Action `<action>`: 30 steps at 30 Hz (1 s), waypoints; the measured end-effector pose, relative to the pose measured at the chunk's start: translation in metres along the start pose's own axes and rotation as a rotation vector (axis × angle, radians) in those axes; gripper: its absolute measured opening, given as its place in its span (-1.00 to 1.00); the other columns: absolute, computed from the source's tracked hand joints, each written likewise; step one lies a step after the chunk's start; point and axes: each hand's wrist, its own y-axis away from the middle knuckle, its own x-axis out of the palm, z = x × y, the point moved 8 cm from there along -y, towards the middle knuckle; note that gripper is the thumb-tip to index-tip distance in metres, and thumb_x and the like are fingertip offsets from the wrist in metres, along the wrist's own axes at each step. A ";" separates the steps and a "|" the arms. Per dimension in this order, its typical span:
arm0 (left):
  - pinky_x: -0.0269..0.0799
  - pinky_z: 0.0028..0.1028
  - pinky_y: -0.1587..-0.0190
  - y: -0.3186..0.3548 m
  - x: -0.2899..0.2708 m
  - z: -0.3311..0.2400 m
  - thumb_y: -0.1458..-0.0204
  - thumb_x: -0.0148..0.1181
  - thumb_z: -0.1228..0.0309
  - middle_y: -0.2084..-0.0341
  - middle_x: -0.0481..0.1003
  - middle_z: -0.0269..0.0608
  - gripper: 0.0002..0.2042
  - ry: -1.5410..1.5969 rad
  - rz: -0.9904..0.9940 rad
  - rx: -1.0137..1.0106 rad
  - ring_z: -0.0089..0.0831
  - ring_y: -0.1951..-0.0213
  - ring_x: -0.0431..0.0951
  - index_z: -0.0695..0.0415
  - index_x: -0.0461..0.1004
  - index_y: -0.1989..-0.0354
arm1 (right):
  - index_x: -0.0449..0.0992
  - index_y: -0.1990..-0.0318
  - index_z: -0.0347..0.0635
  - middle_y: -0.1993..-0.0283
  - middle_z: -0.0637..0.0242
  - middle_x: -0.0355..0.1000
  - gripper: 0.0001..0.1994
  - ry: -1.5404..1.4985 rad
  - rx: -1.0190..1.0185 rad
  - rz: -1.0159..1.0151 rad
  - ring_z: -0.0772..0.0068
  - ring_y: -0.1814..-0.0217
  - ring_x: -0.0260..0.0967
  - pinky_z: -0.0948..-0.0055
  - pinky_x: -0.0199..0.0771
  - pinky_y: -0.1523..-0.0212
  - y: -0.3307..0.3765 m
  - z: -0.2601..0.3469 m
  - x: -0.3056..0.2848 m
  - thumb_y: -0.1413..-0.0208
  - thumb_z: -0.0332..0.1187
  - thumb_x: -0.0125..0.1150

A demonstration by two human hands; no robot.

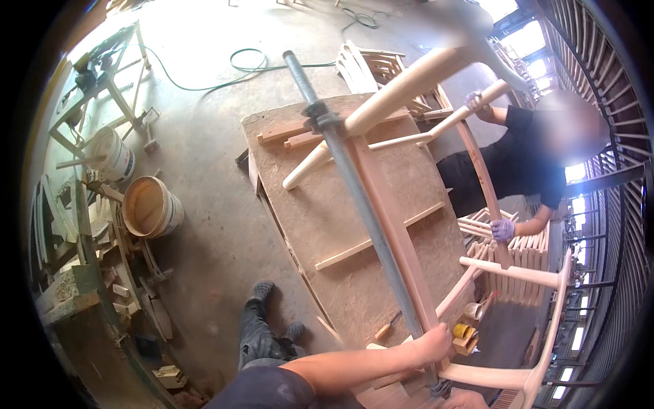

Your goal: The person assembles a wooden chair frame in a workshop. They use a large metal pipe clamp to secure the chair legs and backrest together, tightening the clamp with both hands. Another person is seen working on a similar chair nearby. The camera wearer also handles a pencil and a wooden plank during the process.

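While your left hand grips the chair frame and long pipe clamp over the workbench, your right hand's grasp can't be told, so 1 steady tightening seems next.

Your right hand is cut off by the lower edge, so its grip stays unclear, and your left hand hides the long grey metal pipe clamp where it wraps it.
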 end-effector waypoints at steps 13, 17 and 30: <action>0.36 -0.31 0.10 0.004 -0.034 0.029 0.38 0.39 0.25 0.32 0.51 -0.26 -0.59 0.111 0.246 -0.035 -0.25 0.13 0.53 0.10 0.52 0.27 | 0.37 -0.23 -0.33 0.03 0.14 0.47 -0.60 -1.422 -0.859 -1.169 0.36 0.11 0.46 0.41 0.47 0.17 0.026 -0.021 0.068 -0.34 -0.29 0.10; 0.33 -0.31 0.03 0.001 -0.033 0.012 0.43 0.44 0.20 0.26 0.49 -0.22 -0.46 0.000 0.364 -0.071 -0.25 0.10 0.51 0.15 0.50 0.18 | 0.49 -0.12 -0.28 -0.09 0.07 0.42 -0.50 -1.568 -0.865 -1.544 0.24 -0.11 0.41 0.24 0.46 -0.03 0.023 -0.013 0.093 -0.45 -0.04 -0.21; 0.35 -0.31 -0.04 -0.018 -0.029 -0.043 0.47 0.45 0.24 0.20 0.48 -0.20 -0.45 -0.024 0.234 -0.006 -0.21 0.04 0.48 0.13 0.46 0.19 | 0.38 -0.07 -0.43 -0.21 -0.07 0.33 -0.30 -1.709 -1.171 -1.467 0.02 -0.33 0.27 0.02 0.20 -0.36 -0.078 0.026 0.028 -0.41 0.19 -0.35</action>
